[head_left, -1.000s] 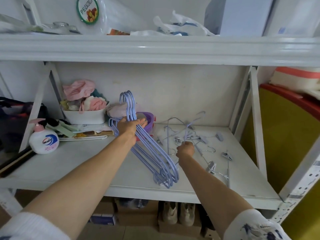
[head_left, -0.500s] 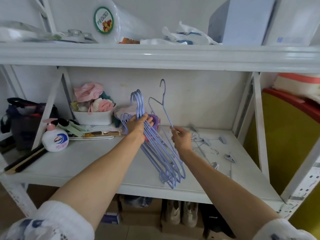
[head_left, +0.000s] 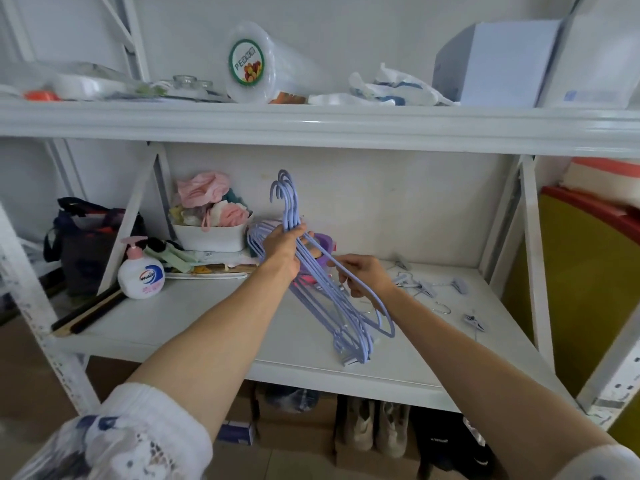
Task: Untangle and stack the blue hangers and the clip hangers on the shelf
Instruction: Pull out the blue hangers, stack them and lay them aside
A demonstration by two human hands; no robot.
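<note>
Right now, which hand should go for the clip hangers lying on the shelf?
Right hand, probably. It sits next to the clip hangers, though it first must release the single blue hanger it grips. The left hand grips the bundle of blue hangers, farther away.

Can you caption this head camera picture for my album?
Left hand holds blue hangers; right hand adds another.

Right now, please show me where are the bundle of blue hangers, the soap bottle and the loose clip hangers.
blue hangers (head_left: 332,308): head view, on the shoulder wires below the left hand.
soap bottle (head_left: 140,277): head view, on its white body.
clip hangers (head_left: 424,287): head view, on one grey clip.
</note>
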